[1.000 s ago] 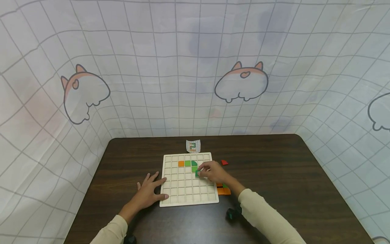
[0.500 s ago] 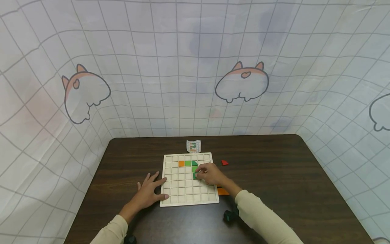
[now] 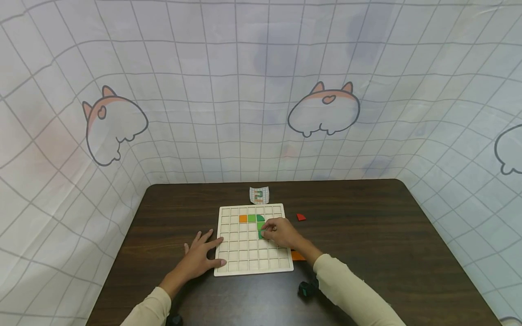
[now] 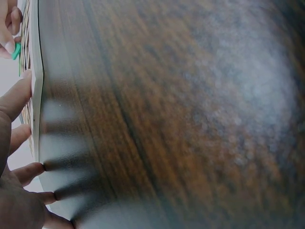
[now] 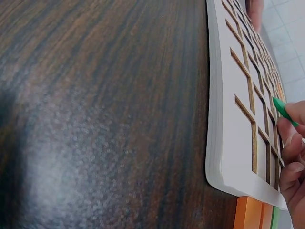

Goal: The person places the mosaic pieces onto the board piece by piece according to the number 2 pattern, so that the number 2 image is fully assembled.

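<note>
A cream grid board (image 3: 240,253) lies on the dark wooden table. In its upper part sit an orange square tile (image 3: 243,218), a light green square tile (image 3: 251,218), a dark green rounded tile (image 3: 260,218) and another light green tile (image 3: 260,225) below that. My right hand (image 3: 281,232) pinches a dark green tile (image 5: 281,109) between thumb and finger, tilted close over the cell under the lower light green one. My left hand (image 3: 197,257) rests spread at the board's left edge, thumb and index finger on the rim, the other fingers on the table.
A small card with a coloured grid pattern (image 3: 258,195) lies behind the board. To the right is a red rounded tile (image 3: 301,217). Orange tiles (image 3: 298,256) sit against the board's right edge, partly behind my right forearm. A patterned curtain (image 3: 228,113) surrounds the table.
My right hand has shifted slightly left and nearer with the dark green tile, into line below the lower light green tile, then barely moved. My left hand has stayed in place.
</note>
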